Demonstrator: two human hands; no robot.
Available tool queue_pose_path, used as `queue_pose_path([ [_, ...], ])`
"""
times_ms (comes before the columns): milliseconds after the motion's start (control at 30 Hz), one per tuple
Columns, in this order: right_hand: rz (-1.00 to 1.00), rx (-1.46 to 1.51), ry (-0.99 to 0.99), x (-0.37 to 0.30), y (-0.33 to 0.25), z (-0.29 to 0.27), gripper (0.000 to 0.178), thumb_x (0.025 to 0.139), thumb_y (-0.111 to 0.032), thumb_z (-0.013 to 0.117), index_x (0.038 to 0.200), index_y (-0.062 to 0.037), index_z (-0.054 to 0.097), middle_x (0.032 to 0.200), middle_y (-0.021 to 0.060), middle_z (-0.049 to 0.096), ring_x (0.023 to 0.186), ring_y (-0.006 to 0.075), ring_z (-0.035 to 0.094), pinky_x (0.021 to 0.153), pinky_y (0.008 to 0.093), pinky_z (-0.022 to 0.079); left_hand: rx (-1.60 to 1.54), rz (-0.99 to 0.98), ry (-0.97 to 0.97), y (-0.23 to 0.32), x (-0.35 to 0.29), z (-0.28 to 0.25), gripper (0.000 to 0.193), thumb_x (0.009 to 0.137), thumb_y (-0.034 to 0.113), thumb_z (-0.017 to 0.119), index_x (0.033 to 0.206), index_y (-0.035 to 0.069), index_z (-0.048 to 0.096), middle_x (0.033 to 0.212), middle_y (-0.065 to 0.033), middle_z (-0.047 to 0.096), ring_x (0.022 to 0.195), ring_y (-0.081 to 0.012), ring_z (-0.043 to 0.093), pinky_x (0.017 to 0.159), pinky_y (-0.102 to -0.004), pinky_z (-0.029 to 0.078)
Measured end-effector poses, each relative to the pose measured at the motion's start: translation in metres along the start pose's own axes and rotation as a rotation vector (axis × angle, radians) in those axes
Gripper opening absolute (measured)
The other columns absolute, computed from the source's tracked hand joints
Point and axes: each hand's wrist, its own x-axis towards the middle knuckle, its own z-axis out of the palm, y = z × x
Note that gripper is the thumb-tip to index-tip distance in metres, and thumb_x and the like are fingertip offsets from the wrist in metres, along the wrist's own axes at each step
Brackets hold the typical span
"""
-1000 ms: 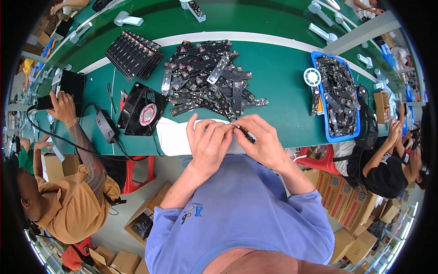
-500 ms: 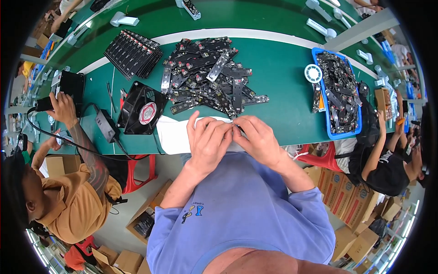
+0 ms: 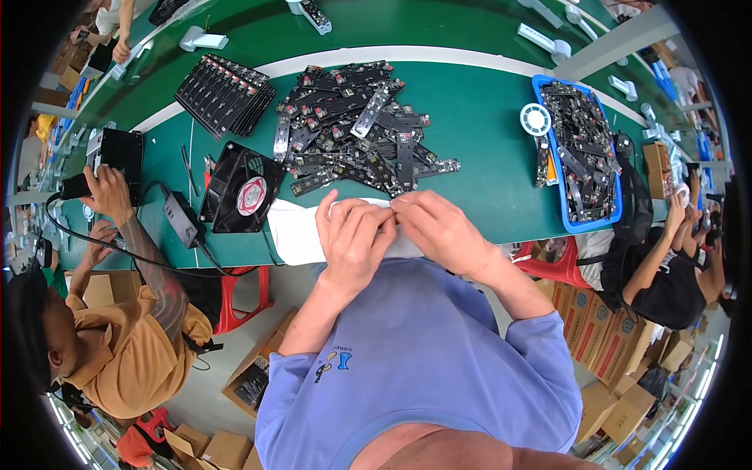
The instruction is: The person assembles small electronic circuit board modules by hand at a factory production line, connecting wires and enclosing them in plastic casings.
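Evidently, both hands worked close together at the near edge of the green tabletop [image 3: 486,133]: the left hand [image 3: 354,235] had its thumb and forefinger drawn in, and the right hand [image 3: 440,231] bent over to meet it, fingertips against fingertips. Whatever lay between them was hidden, so I could not tell whether either was clamped on a part. With that meeting point as the dial's centre, the loose pile of slim black circuit boards [image 3: 337,137] lay at eleven o'clock, neater stacked panels [image 3: 215,94] at ten, a black square fan [image 3: 252,196] between nine and ten, and a blue tray [image 3: 589,228] of similar boards between two and three. A white sheet [image 3: 294,235] spread by the left hand, toward nine. By their look, the boards would be light, thin and stiff, with small raised components that could snag or break; a gentle pinch on the two long bare edges seemed the safest hold, lifting from the top of the tangle and sparing the populated ends.
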Motion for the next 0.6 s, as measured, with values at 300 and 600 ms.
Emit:
queue_pose_path([
  [300, 0.662, 0.417, -0.054, -0.018, -0.018, -0.025, 0.042, 0.090, -0.017, 0.082, 0.126, 0.0001, 0.069, 0.104, 0.0129, 0.071, 0.089, 0.0208, 0.069, 0.076, 0.0338, 0.055, 0.088, -0.028, -0.066, -0.002, -0.006, -0.008, 0.024, 0.080, 0.012, 0.082, 0.102, 0.012, 0.073, 0.110, -0.0007, 0.066, 0.113, -0.0274, 0.059, 0.117, -0.0570, 0.030],
  [600, 0.433, 0.222, -0.034, -0.016, -0.016, -0.018, 0.032, 0.092, -0.008, 0.077, 0.122, 0.0013, 0.071, 0.110, 0.0149, 0.069, 0.096, 0.0316, 0.068, 0.082, 0.0384, 0.056, -0.001, 0.121, -0.243, -0.016, -0.003, -0.022, 0.028, 0.082, 0.012, 0.080, 0.109, 0.010, 0.073, 0.116, -0.0047, 0.065, 0.119, -0.0330, 0.057, 0.117, -0.0618, 0.032],
])
